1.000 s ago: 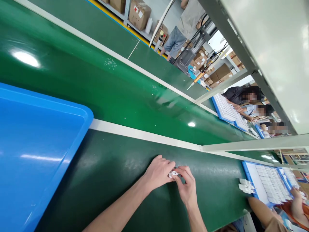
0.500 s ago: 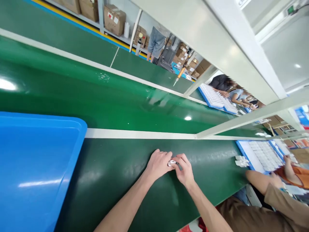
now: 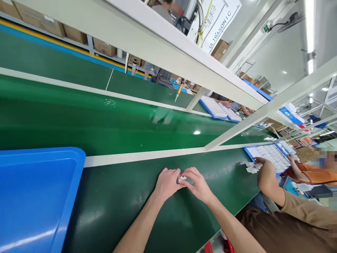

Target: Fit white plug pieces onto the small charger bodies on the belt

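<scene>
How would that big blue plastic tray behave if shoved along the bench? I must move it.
The blue plastic tray looks stiff, given its moulded raised rim. Its glossy surface and the smooth green bench mat suggest easy sliding. It is broad, low and shows nothing inside, so probably light and unlikely to tip.

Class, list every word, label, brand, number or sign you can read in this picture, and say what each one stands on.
"ULTRASONIC": on the white sign hanging at the top, behind the frame.
Labels on the cardboard boxes on the far shelf: too small to read.
Blue and white box on the upper rail: print too blurred to read.
Small part held between the left hand and right hand: no readable marking.
</scene>
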`<control>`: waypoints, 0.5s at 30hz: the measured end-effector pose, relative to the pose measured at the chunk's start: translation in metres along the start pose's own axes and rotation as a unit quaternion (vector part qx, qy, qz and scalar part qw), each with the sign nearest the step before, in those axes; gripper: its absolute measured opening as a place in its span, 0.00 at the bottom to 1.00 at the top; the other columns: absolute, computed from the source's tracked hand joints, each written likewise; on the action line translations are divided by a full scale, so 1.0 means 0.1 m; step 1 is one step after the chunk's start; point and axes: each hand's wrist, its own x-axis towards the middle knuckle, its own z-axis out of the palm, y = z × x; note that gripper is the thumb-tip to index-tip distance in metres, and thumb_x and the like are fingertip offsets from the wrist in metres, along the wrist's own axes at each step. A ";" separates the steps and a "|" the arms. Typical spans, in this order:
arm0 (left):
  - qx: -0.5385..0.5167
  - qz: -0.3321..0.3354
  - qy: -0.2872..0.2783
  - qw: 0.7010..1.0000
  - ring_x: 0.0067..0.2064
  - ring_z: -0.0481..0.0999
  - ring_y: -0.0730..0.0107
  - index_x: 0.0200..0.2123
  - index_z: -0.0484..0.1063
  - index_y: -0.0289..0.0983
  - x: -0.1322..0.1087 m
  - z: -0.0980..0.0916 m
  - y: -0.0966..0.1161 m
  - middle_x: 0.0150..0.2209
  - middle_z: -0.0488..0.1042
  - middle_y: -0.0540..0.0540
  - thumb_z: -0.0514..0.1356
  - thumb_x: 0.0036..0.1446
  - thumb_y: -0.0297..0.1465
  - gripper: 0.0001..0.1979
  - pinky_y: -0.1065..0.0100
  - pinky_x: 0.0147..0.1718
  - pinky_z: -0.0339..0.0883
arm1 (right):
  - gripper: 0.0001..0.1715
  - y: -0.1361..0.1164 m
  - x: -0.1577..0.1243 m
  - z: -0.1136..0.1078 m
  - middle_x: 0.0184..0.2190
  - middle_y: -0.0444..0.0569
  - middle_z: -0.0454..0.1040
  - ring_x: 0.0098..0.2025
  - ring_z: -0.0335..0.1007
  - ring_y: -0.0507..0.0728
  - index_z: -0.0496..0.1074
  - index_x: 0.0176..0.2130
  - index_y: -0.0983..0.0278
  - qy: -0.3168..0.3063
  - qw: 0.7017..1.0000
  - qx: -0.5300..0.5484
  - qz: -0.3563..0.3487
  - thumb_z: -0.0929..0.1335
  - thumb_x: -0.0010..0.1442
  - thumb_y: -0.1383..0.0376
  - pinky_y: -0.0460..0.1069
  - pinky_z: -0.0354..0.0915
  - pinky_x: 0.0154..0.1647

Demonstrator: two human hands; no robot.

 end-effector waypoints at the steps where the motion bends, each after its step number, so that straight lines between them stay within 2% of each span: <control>1: -0.002 -0.002 0.001 1.000 0.34 0.78 0.61 0.31 0.63 0.40 0.00 0.02 -0.01 0.29 0.77 0.50 0.64 0.58 0.37 0.12 0.61 0.37 0.56 | 0.07 0.01 0.00 0.02 0.42 0.50 0.74 0.46 0.70 0.60 0.77 0.44 0.57 0.002 1.000 0.005 0.008 0.69 0.68 0.60 0.55 0.70 0.49; 10: -0.012 -0.011 -0.018 1.000 0.34 0.77 0.61 0.31 0.65 0.40 0.01 0.08 -0.02 0.30 0.77 0.49 0.64 0.57 0.34 0.09 0.61 0.38 0.56 | 0.05 0.12 -0.04 0.18 0.41 0.49 0.70 0.40 0.70 0.56 0.73 0.40 0.61 0.019 0.998 0.048 0.047 0.69 0.67 0.62 0.50 0.70 0.40; 15: -0.014 -0.015 -0.025 0.999 0.34 0.78 0.61 0.32 0.65 0.40 0.02 0.10 -0.01 0.30 0.77 0.50 0.63 0.56 0.31 0.07 0.60 0.38 0.56 | 0.02 0.13 -0.08 0.26 0.42 0.50 0.70 0.42 0.70 0.57 0.68 0.41 0.60 0.025 0.998 0.045 0.030 0.65 0.68 0.66 0.51 0.70 0.42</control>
